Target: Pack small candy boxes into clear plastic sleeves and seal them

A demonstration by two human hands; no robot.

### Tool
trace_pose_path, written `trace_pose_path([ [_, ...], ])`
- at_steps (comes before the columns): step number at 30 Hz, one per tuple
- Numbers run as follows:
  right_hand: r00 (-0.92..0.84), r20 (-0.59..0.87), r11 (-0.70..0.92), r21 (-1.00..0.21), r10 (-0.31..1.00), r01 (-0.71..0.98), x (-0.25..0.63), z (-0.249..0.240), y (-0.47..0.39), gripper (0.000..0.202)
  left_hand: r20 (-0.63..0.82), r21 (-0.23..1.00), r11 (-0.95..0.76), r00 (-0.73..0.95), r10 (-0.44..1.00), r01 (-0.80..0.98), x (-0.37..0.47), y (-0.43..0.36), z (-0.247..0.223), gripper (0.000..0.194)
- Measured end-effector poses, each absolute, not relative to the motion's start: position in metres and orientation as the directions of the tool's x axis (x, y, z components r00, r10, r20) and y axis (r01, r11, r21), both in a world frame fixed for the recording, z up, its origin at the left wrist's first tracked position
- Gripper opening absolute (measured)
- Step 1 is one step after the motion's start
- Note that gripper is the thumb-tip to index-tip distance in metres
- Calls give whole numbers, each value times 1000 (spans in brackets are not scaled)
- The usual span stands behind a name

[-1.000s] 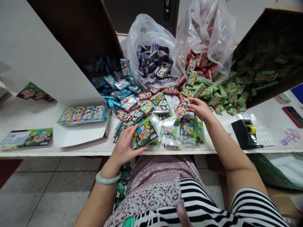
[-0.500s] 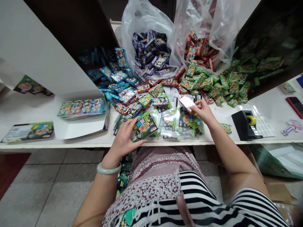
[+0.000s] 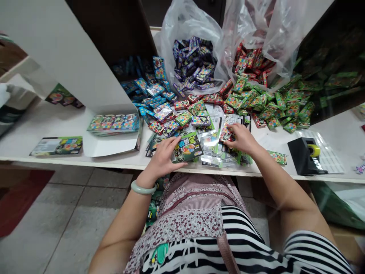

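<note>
My left hand [image 3: 163,159] is closed on the near-left side of a dark green printed card [image 3: 188,147], which lies tilted near the table's front edge. In my right hand [image 3: 243,139] is a small red candy packet [image 3: 226,134], gripped between thumb and fingers. That packet is just above a spread of clear plastic sleeves [image 3: 211,142] with dark printed cards. Between and behind my hands lie loose small packets, among them a purple one [image 3: 200,121] and a green one [image 3: 183,118].
Behind are a clear bag of purple packets [image 3: 194,62] and one of red packets [image 3: 251,62]. Blue packets [image 3: 155,99] pile up left, green packets [image 3: 292,108] right. An open white box [image 3: 107,146] holds packets. A black tape dispenser [image 3: 302,156] stands at right.
My right hand has lowered the small packet toward the plastic sleeves and turned it, so its red printed side shows instead of a pale one. The camera view has shifted left.
</note>
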State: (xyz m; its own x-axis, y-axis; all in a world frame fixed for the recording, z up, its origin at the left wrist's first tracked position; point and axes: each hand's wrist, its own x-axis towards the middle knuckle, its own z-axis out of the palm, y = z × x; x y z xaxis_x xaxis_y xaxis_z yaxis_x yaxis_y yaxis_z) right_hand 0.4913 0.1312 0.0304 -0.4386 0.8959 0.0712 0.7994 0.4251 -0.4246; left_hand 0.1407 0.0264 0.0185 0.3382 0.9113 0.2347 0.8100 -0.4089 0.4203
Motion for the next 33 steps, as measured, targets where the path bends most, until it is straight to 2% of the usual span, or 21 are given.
trace_pose_path([
  [3, -527, 249, 563, -565, 813, 603, 489, 46, 114, 63, 223, 431, -406, 341, 913, 806, 141, 26, 21, 92],
  [5, -663, 280, 668, -594, 694, 448, 488, 61, 103, 66, 213, 435, -430, 373, 903, 791, 142, 26, 24, 91],
  [7, -782, 235, 738, -560, 577, 376, 485, 75, 96, 67, 203, 438, -457, 410, 889, 774, 145, 27, 27, 91],
  [9, -842, 171, 781, -501, 511, 372, 480, 85, 95, 68, 188, 439, -474, 438, 879, 764, 148, 28, 30, 90],
  [12, -873, 128, 822, -424, 471, 382, 471, 91, 98, 68, 179, 446, -512, 487, 855, 734, 150, 28, 29, 92],
  [15, -890, 96, 848, -365, 445, 384, 461, 90, 101, 65, 233, 461, -580, 540, 809, 672, 150, 28, 22, 98],
  [18, -899, 92, 865, -329, 429, 379, 450, 83, 104, 69, 270, 473, -580, 517, 812, 663, 151, 27, 13, 101],
  [20, -883, 157, 860, -354, 443, 368, 444, 77, 104, 79, 290, 494, -548, 467, 836, 675, 153, 26, 9, 103],
  [22, -836, 255, 841, -396, 486, 368, 439, 71, 99, 80, 307, 507, -517, 416, 856, 690, 154, 24, 7, 104],
  [24, -782, 318, 817, -427, 537, 387, 436, 66, 91, 66, 314, 490, -502, 393, 864, 713, 153, 23, 6, 103],
  [27, -739, 323, 770, -498, 592, 399, 435, 59, 82, 42, 309, 451, -499, 396, 865, 740, 150, 21, 5, 102],
  [31, -557, 300, 570, -713, 774, 408, 435, 44, 110, 36, 312, 453, -502, 396, 863, 737, 146, 20, 4, 105],
  [33, -435, 285, 494, -707, 854, 506, 430, 34, 142, 33, 318, 446, -511, 404, 858, 735, 146, 20, 5, 105],
])
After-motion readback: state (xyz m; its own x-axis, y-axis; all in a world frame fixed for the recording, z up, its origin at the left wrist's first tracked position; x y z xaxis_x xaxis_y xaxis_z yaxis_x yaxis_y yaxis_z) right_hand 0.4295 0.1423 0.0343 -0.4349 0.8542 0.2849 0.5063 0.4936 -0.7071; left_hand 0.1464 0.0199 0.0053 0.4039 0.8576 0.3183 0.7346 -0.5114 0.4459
